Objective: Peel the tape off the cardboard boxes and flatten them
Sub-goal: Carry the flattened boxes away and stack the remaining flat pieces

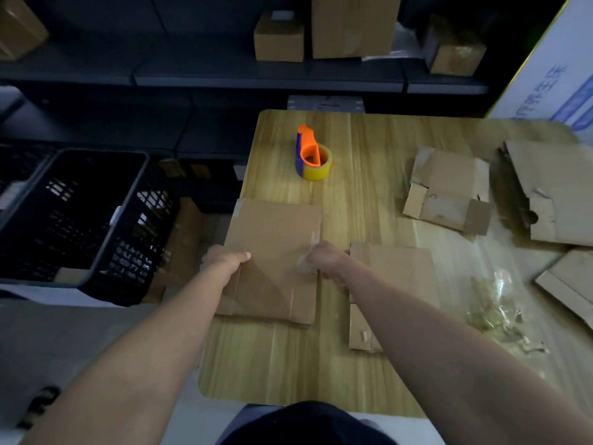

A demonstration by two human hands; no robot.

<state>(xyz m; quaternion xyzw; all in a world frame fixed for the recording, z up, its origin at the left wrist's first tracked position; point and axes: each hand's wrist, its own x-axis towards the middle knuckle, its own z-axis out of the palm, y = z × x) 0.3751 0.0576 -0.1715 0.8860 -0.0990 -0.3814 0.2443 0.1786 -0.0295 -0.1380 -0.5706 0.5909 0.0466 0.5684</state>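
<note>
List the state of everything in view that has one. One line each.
cardboard box: flattened, lying on the table
left hand: grips the box's left edge
right hand: pinches the tape strip
tape strip: partly lifted at the box's right edge
tape dispenser: standing, untouched
second box: flat
far boxes: flat, opened out
tape scraps: crumpled, loose
crate: upright, contents too dark to tell
shelf boxes: assembled

On the table (369,194), a flattened box (272,239) lies at the left edge, the left hand (224,260) on its left side, the right hand (327,261) at a tape strip (305,264) on its right side. Behind it stands a tape dispenser (312,155); just right lies a second flat box (394,268), tape scraps (497,313) further right. A crate (80,220) sits left of the table
</note>
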